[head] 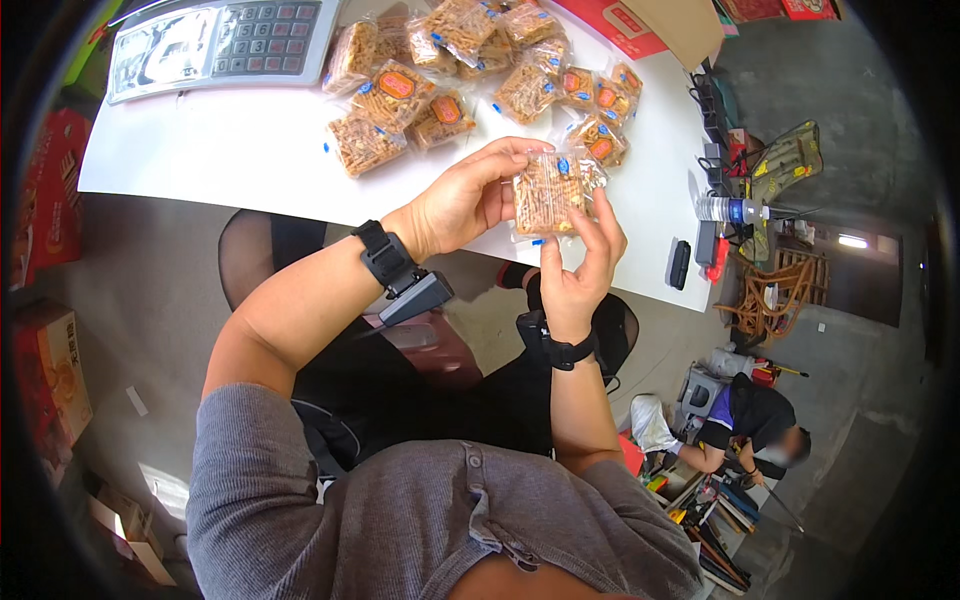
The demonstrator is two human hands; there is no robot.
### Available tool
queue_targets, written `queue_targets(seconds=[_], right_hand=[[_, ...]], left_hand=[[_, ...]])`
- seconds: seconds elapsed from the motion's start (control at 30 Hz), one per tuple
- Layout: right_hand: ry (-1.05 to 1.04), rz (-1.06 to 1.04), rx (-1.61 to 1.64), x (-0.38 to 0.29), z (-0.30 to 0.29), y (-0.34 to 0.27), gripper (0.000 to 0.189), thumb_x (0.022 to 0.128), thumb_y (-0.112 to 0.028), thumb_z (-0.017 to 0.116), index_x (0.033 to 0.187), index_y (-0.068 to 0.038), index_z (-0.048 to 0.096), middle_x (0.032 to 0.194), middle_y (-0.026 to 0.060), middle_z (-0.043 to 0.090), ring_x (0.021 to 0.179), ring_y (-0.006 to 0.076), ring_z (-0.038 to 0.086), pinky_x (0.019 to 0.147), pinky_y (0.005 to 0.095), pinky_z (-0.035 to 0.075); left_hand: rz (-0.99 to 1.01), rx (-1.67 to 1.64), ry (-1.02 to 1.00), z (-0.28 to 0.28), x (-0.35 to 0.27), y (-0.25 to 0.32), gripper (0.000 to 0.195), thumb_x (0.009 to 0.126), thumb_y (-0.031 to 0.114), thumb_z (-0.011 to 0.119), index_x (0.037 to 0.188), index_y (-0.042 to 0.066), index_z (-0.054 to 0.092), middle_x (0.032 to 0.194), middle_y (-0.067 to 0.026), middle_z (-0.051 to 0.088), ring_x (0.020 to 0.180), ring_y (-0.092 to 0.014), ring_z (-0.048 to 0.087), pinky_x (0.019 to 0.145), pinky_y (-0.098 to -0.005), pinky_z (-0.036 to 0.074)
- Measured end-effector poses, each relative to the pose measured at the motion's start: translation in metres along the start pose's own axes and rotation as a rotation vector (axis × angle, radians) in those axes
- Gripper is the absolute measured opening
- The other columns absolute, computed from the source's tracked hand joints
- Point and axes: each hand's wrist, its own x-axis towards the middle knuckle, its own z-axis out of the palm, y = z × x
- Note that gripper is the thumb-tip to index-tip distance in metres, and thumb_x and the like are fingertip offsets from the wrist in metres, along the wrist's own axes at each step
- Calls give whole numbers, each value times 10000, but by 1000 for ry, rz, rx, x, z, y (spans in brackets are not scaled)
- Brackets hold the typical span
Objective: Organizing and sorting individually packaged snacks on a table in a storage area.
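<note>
A clear-wrapped square of fried noodle snack [549, 193] is held between my two hands just over the table's near edge. My left hand [472, 191] pinches its upper left side, with the thumb along the top. The fingers and thumb of my right hand [583, 251] grip its lower right corner. Beyond my hands, more wrapped snack squares [395, 91] lie in a loose pile on the white table [225, 157], some showing an orange label. A smaller group [600, 140] lies to the right of the pile.
A weighing scale with a keypad [217, 49] stands at the back left. An open red cardboard box [615, 26] is at the back right. Along the right edge are a water bottle [731, 210] and a black case [679, 265]. Another person [750, 424] bends over at the lower right.
</note>
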Motion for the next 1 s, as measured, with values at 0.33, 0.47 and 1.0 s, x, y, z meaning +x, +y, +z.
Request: queue_targets(seconds=[0.33, 0.47, 1.0], right_hand=[[37, 562, 725, 21, -6, 2, 386, 916, -127, 662, 1236, 21, 505, 1151, 97, 586, 1023, 141, 567, 880, 269, 467], [67, 624, 796, 24, -3, 8, 363, 965, -156, 591, 1263, 14, 474, 1148, 117, 589, 1024, 143, 567, 883, 270, 463], [-163, 594, 535, 11, 3, 29, 799, 784, -116, 769, 1423, 36, 314, 1163, 125, 514, 1120, 213, 519, 928, 331, 459]], left_hand=[[-218, 233, 130, -5, 3, -7, 356, 1015, 313, 453, 1252, 48, 482, 1129, -144, 615, 823, -206, 689, 753, -271, 581], [-225, 130, 97, 0, -2, -13, 317, 1024, 274, 423, 1238, 40, 445, 1136, -169, 606, 892, -257, 689, 799, -306, 583], [488, 1757, 123, -7, 1, 4, 220, 805, 102, 663, 1019, 86, 614, 1168, -105, 600, 1095, -299, 558, 962, -432, 441]])
